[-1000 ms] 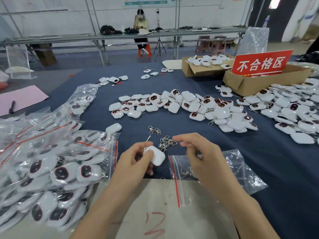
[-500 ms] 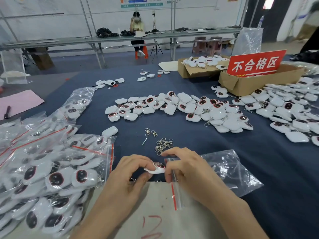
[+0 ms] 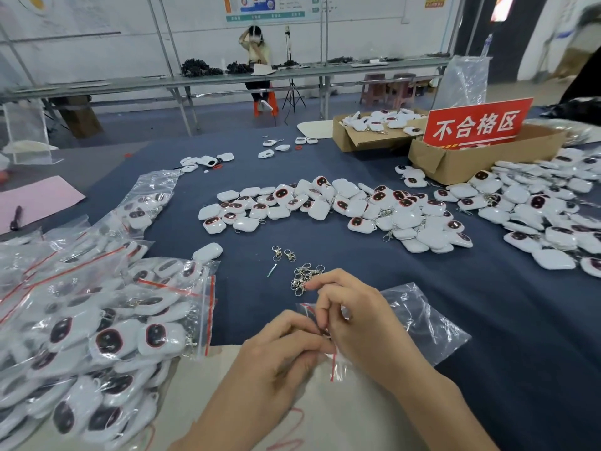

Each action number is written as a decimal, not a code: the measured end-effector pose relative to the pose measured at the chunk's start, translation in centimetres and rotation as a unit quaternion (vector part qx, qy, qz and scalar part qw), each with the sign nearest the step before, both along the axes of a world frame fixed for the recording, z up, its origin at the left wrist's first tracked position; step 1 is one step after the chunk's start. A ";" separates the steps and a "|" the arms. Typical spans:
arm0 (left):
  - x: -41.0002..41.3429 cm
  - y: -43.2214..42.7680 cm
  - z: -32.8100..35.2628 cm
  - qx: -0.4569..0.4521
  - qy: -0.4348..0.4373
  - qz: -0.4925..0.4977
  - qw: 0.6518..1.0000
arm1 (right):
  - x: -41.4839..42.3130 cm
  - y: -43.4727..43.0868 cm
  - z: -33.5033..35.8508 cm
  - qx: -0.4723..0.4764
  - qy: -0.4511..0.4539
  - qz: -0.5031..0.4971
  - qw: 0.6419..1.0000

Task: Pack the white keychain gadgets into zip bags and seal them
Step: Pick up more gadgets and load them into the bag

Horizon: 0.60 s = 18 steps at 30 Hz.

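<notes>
A clear zip bag (image 3: pixel 419 320) with a red seal strip lies at the near edge of the blue cloth. My right hand (image 3: pixel 354 317) pinches its mouth by the red strip. My left hand (image 3: pixel 276 359) meets it there, fingers curled at the opening; the white gadget it was carrying is almost wholly hidden between my hands. Loose white keychain gadgets (image 3: pixel 341 206) with dark red-rimmed faces lie in a long heap across the middle. A small pile of metal clasps (image 3: pixel 304 276) sits just beyond my right hand.
Filled zip bags (image 3: pixel 97 320) are piled at the left. More gadgets (image 3: pixel 546 209) spread at the right, behind them cardboard boxes (image 3: pixel 471 157) with a red sign (image 3: pixel 476 123). A beige sheet (image 3: pixel 325 418) lies under my wrists. A person sits at a far bench.
My left hand brought the white gadget from beside the bag to the bag's mouth. My right hand took hold of the opening, and the gadget has gone from plain view between my hands.
</notes>
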<state>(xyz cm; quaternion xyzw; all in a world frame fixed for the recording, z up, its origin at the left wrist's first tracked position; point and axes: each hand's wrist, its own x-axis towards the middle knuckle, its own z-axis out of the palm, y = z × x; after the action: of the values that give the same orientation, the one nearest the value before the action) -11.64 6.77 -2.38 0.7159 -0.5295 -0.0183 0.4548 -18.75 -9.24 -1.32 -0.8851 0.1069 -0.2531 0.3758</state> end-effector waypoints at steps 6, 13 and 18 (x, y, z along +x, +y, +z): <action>-0.1 0.5 0.3 0.032 0.277 -0.060 0.959 | 0.1 0.3 -0.1 -0.074 -0.002 -0.037 0.997; 2.0 -0.8 1.9 -0.058 0.261 0.162 0.950 | 0.5 -0.7 1.0 0.000 -0.092 -0.066 0.994; 4.4 -3.4 6.5 0.235 0.251 0.026 0.939 | 2.4 -3.9 2.5 0.145 -0.042 -0.112 0.982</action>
<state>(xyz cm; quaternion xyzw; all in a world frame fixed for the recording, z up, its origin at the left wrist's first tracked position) -7.26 3.38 4.08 0.7882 -0.3600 -0.3091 0.3919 -16.32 -13.11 1.16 -0.7923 0.2245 -0.3125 0.4736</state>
